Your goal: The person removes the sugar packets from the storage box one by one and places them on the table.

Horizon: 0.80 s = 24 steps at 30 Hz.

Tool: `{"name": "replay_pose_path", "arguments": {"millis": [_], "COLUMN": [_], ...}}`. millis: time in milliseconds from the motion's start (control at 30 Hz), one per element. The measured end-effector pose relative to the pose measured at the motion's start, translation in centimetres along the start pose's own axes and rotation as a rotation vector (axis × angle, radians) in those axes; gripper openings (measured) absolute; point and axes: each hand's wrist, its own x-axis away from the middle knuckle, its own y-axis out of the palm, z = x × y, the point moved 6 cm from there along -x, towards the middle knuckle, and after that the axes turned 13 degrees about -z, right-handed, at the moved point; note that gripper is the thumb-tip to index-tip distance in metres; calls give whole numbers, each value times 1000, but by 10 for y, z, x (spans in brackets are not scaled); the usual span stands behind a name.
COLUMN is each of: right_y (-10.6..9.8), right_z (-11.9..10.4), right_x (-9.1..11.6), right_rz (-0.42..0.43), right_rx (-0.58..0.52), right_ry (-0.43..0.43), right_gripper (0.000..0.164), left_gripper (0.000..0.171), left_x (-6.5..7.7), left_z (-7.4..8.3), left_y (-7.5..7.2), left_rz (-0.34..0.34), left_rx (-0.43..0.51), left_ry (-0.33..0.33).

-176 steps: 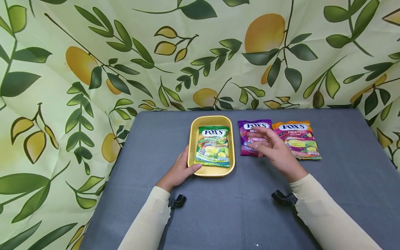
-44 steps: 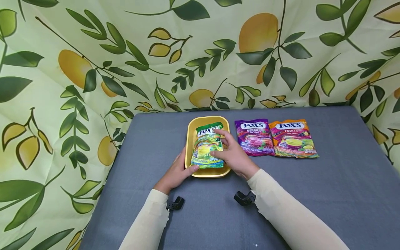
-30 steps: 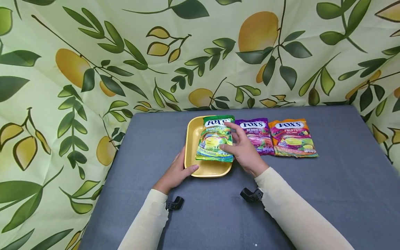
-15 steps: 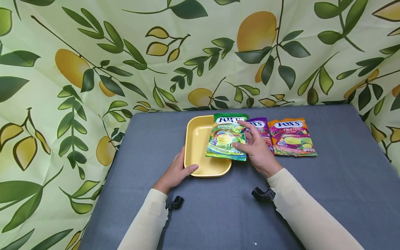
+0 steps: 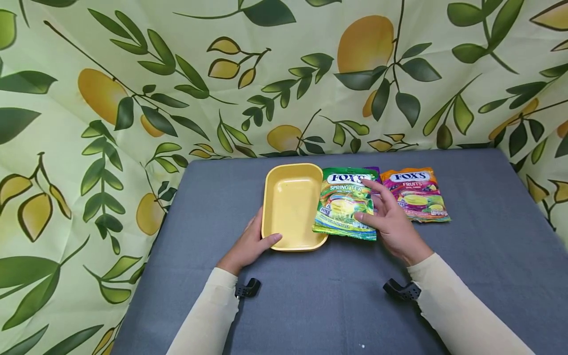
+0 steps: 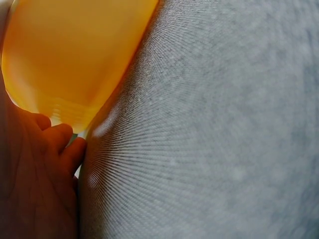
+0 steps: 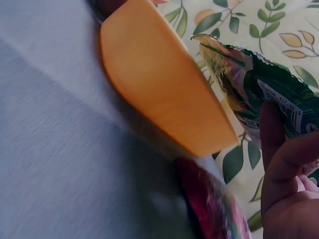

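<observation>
My right hand pinches the right side of a green Spring Tea candy bag, thumb in front and fingers behind. In the right wrist view the bag's barcoded back shows, raised above the table. It hangs just right of the yellow tray and hides most of the purple candy bag. My left hand holds the tray's lower left side, thumb over the rim. From the left wrist, fingers are seen against the tray's outer wall. Nothing lies in the tray.
An orange Fruits candy bag lies flat to the right of the purple one. A grey cloth covers the table. Behind and to the left hangs a leaf-and-fruit printed cloth.
The green bag, first lying in the tray, has been lifted out and carried right by my right hand, now over the purple bag. My left hand stays on the tray.
</observation>
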Motion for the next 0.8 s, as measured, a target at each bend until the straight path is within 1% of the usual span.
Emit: {"name": "replay_pose_path", "arguments": {"millis": [133,267,400,567,700,800], "right_y": [-7,-11,-12,-12,-12,-12], "right_z": [4,9,12,18,25,32], "right_x": [16,30,43,60,72,80], "right_rz": [6,-1,-19,-35,-47,-58], "right_rx": [-2,-24,-30,-6,-25,-43], "right_ry": [9,10,11,18,13,29], "right_gripper": [83,81,82,83,82,81], "left_gripper": [99,99,99,98,97,97], "left_x": [0,1,2,2,1,2], "left_z": [0,1,1,1,2,3], "left_y": [1,0,0,1,1,1], "left_rz": [-12,-10,-11,-14,-17,-16], "left_rx": [-2,-3,19,31,28,27], "left_ry": [-9,-16,-32,-30,-23,-28]}}
